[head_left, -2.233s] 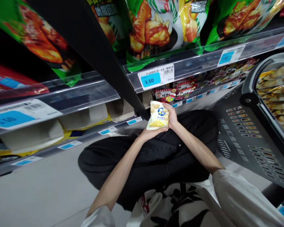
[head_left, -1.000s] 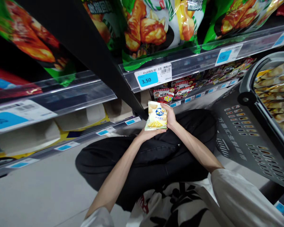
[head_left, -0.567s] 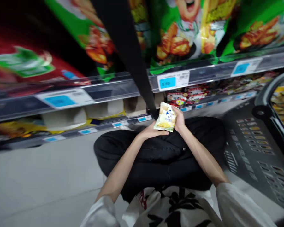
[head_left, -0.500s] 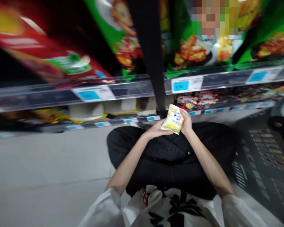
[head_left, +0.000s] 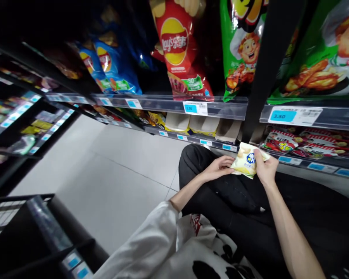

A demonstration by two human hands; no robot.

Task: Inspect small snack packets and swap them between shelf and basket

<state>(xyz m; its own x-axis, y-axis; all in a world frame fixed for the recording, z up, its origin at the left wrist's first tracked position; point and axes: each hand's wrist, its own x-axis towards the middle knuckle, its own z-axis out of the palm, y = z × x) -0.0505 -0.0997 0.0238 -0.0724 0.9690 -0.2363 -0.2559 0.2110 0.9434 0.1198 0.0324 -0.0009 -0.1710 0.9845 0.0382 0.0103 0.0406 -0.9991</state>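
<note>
I hold a small pale yellow snack packet with a blue logo in both hands, above my knees in black trousers. My left hand grips its left edge with curled fingers. My right hand is closed on its right side, thumb on the front. The packet is just in front of the bottom shelf, beside a black shelf upright.
Large red, blue and green crisp bags stand on the upper shelf with blue price tags. Cardboard trays sit on the lower shelf. Grey tiled floor stretches left. A black rack stands at bottom left.
My view has swung to the left, so the aisle floor and left shelves appear and the grey basket has left the picture. Both hands keep hold of the packet, now tilted more flat.
</note>
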